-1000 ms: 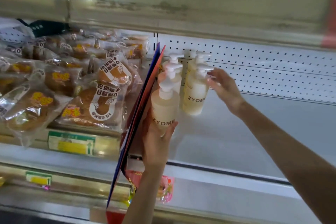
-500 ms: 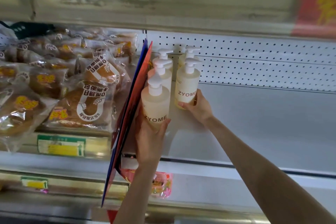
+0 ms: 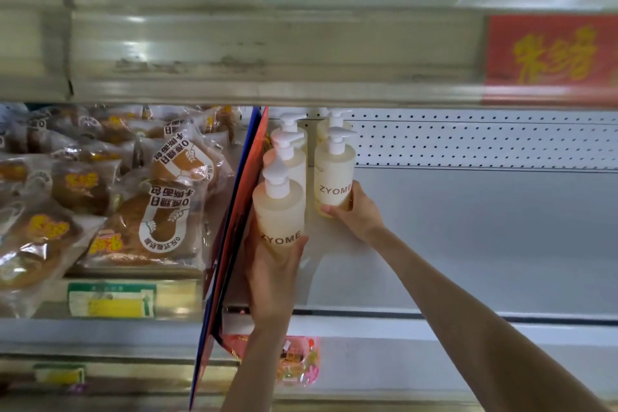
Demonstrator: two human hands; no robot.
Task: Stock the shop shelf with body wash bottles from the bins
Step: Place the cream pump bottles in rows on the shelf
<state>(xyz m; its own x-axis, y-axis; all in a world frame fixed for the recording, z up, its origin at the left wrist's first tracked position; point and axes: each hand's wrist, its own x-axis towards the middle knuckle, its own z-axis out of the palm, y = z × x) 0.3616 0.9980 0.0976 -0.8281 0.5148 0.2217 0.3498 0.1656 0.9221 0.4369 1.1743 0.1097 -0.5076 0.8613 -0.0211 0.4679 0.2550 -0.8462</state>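
My left hand [image 3: 272, 281] clasping a pump bottle [image 3: 279, 211] at frame centre beside the blue divider [image 3: 230, 244], my right hand [image 3: 357, 214] gripping a second bottle [image 3: 334, 177] (label ZYOME) on the white shelf [image 3: 468, 244], bread packs [image 3: 150, 211] at left.

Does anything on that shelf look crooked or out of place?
Yes. The red and blue divider board between the bread packets and the body wash bottles stands askew: its top leans toward the bottles and its lower end hangs below the shelf edge. Nothing looks spilled.
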